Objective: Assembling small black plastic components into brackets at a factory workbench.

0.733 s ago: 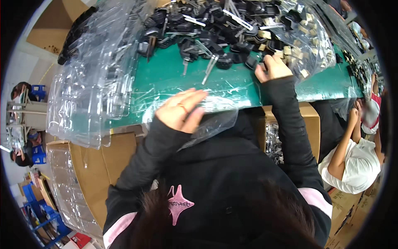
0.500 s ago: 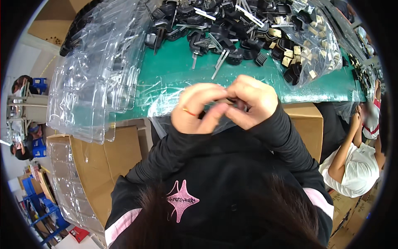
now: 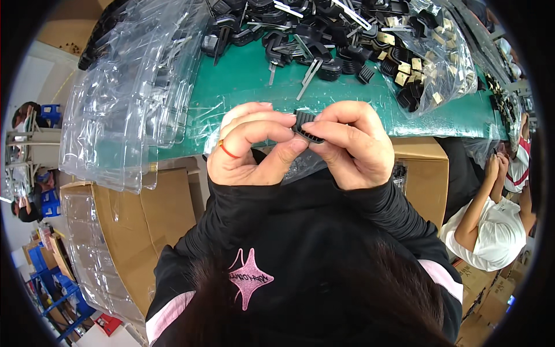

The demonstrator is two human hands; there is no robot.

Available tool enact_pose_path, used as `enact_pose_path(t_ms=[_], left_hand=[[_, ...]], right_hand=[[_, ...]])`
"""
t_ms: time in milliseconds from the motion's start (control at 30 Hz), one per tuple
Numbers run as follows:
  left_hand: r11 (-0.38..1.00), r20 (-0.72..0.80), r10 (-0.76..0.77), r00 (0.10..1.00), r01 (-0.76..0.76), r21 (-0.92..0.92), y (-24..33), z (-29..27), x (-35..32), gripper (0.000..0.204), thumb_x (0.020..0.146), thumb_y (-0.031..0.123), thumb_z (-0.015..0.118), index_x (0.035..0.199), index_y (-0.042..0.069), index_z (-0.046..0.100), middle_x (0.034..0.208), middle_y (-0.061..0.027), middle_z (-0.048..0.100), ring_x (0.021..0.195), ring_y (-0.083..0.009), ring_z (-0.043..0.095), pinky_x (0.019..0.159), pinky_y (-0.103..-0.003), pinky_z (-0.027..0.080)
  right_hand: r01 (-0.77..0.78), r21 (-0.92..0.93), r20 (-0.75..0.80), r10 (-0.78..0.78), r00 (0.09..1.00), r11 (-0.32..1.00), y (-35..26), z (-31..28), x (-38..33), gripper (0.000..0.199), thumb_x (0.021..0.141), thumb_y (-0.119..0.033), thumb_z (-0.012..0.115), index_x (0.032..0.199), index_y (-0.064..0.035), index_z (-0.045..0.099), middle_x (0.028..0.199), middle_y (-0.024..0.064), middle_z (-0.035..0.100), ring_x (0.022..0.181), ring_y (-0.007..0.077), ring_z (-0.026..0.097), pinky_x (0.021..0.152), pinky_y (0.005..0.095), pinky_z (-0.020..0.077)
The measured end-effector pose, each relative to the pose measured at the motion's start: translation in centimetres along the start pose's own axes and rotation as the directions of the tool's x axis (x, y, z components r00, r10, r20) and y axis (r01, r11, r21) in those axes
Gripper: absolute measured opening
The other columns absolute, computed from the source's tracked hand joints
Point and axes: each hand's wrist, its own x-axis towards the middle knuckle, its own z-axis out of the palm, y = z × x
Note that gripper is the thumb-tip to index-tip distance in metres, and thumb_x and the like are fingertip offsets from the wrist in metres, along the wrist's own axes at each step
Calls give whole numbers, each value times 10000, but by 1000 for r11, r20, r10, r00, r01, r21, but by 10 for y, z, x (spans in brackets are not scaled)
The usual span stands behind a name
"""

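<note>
Between my two hands, over the near edge of the green table, is a small black ribbed plastic part (image 3: 306, 122). My left hand (image 3: 251, 141), with a thin orange-red band on a finger, pinches its left side between fingertips and thumb. From the other side my right hand (image 3: 355, 141) grips it, index finger and thumb closed against its lower right. The underside of the part is hidden by my fingers. Beyond my hands lies a heap of black plastic parts (image 3: 315, 49), several with flat silver metal strips (image 3: 309, 78) sticking out.
Stacked clear plastic trays (image 3: 115, 115) overhang the table's left side. A clear bag (image 3: 442, 75) with black parts and gold-coloured pieces lies at the right of the green tabletop (image 3: 231, 87). Cardboard boxes (image 3: 150, 222) stand below. A person in a white shirt (image 3: 480, 231) sits at the right.
My hands have drawn apart slightly, the left one shifting left and its fingers spreading along the part. The black ribbed part, hidden before, now shows between my fingertips.
</note>
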Motion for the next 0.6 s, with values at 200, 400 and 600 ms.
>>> enact_pose_path(t_ms=[200,400,600], left_hand=[[997,55,-75,996,74,25,4,1,-4,210,633,43,791,781,104,656,898,-4,672,924,-196,571,854,-338,448],[929,74,-268,961,278,-243,5,1,-8,184,675,6,760,799,80,646,897,-38,670,905,-184,565,824,-312,447],[945,57,-249,967,256,-203,9,5,-13,170,692,30,755,806,74,637,895,-40,673,895,-184,569,833,-319,441]], right_hand=[[83,-74,40,-81,996,994,4,-1,-4,291,650,14,722,930,-38,664,856,74,599,745,211,593,625,287,478],[50,3,8,-50,999,999,4,0,-7,294,641,9,720,924,-44,662,828,72,613,725,231,596,631,303,477],[81,-47,46,-79,996,996,0,-4,-9,293,643,8,719,925,-49,660,833,69,616,718,228,595,623,301,471]])
